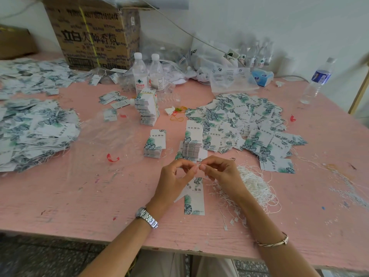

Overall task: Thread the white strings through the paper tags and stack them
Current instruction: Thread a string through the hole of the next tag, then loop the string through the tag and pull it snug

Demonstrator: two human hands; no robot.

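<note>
Pinches a white string (198,165) between curled thumb and forefinger of left hand (175,177) and right hand (220,172), fingertips nearly touching, above leaf-printed paper tags (194,198) lying flat on the pink table (89,196). Beside the right wrist, a tangled string bundle (257,186); just beyond the hands, two tag stacks (192,145).

Over the pink counter (79,196), the left hand (173,180) and right hand (221,174) pinched a white string (198,165) above two paper tags (194,198), beside a tangle of strings (255,186).
</note>
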